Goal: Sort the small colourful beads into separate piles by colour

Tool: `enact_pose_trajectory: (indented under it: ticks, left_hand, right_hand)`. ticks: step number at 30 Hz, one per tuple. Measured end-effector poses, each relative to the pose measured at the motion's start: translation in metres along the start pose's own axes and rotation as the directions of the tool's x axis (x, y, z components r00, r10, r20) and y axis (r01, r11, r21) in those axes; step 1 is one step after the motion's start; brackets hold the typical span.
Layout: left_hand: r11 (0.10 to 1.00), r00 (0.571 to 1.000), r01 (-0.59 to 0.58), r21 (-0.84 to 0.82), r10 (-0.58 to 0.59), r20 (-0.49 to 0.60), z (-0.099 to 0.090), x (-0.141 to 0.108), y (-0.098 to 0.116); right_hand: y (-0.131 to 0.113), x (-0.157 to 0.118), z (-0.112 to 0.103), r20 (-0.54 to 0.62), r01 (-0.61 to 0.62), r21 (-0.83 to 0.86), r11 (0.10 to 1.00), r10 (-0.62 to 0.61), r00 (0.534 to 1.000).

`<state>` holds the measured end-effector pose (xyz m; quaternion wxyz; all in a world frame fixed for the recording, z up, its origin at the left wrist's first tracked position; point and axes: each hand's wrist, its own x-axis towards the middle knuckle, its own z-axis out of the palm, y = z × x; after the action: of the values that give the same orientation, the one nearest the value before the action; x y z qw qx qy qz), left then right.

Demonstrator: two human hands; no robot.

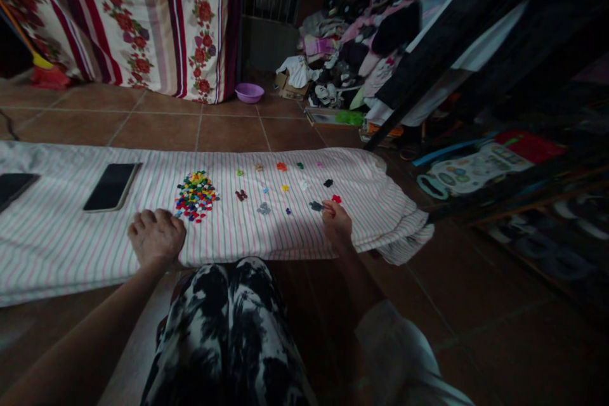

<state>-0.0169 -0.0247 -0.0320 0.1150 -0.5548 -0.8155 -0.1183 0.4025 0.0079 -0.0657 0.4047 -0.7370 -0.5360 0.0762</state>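
Observation:
My left hand [157, 236] rests palm down on the striped cloth [137, 254], fingers laid out, holding nothing visible. Just beyond it lies a heap of small multicoloured pieces [197, 195]. My right hand [337, 223] is closed in a pinch beside a small dark grey pile [316, 206]; whatever is between its fingertips is too small to make out. Near those fingers sit a red pile [336, 198] and a black pile [328, 183]. More small piles sorted by colour spread between the hands, among them orange [281, 167], brown [241, 195], yellow [285, 188] and light grey [264, 208].
A phone [111, 188] lies left of the heap, with another dark device [16, 189] at the left edge. Beyond the cloth are a purple basin [250, 92], a flowered curtain [162, 25] and piled clothes [352, 44]. A rack with shoes [547, 254] stands right.

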Motion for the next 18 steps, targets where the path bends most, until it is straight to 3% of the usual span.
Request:
enact_pose_trajectory:
  ticks: [18]
  left_hand:
    - [0.999, 1.000, -0.010, 0.031, 0.011, -0.020, 0.0039, 0.0007, -0.0026]
  right_hand:
    - [-0.0024, 0.0001, -0.0015, -0.026, -0.018, 0.016, 1.000, 0.019, 0.999]
